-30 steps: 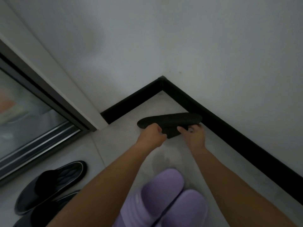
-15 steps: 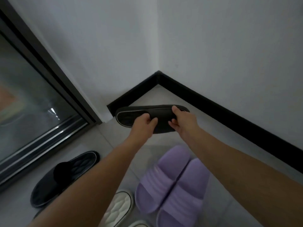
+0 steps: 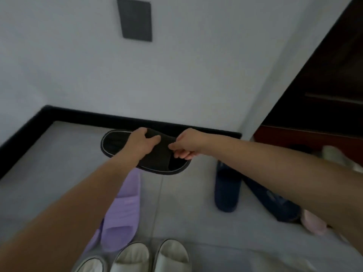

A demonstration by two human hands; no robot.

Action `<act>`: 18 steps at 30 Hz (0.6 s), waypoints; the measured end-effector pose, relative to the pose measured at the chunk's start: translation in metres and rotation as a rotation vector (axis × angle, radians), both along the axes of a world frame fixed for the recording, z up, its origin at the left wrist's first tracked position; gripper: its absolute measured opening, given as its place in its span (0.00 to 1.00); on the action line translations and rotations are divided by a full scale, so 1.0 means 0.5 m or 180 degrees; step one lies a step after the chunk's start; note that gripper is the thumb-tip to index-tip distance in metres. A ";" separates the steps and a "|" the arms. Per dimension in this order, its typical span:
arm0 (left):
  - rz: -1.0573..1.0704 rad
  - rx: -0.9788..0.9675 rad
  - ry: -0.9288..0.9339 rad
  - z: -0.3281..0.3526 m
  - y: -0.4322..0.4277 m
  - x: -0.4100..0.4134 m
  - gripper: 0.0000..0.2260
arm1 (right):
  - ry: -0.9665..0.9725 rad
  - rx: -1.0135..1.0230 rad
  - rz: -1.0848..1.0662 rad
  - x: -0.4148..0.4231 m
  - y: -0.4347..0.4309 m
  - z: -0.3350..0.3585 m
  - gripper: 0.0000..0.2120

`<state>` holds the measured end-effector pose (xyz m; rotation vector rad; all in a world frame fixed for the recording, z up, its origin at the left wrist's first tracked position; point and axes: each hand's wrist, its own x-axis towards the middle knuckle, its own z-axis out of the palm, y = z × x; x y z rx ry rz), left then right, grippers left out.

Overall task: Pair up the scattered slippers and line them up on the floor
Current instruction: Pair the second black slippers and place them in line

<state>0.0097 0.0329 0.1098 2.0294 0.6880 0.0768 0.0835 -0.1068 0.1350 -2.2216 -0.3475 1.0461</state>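
Both hands hold one black slipper (image 3: 117,143) with a pale rim, lifted above the floor (image 3: 59,154) just in front of the black baseboard (image 3: 88,116). The left hand (image 3: 142,142) grips the strap from above, thumb and fingers curled over it. The right hand (image 3: 186,143) pinches the strap's right edge with bent fingers. The slipper lies crosswise, one end toward the left and the other low under the right hand.

Below it, on the grey tiled floor, a purple slipper (image 3: 121,211) lies partly under the left forearm. White slippers (image 3: 170,256) sit at the bottom edge. To the right, a navy slipper (image 3: 225,189) lies beside a second dark blue one (image 3: 275,205) that is tilted away, with a pink slipper (image 3: 312,222) showing just past it under the right forearm.

The wall (image 3: 196,75) is pale, with a dark rectangular plate (image 3: 135,19) on it. Dark wooden furniture (image 3: 324,85) stands at the right.
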 end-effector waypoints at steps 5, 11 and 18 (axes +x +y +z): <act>-0.0374 -0.0103 0.0000 -0.001 -0.136 0.034 0.08 | -0.0129 0.0082 0.0166 0.087 -0.199 0.008 0.09; -0.1037 0.0280 0.0529 -0.055 -0.329 0.104 0.10 | -0.0273 0.0153 -0.0290 0.232 -0.474 -0.029 0.08; -0.1078 0.0426 0.0384 -0.089 -0.587 0.277 0.07 | -0.0294 0.0835 -0.1554 0.413 -0.757 -0.100 0.04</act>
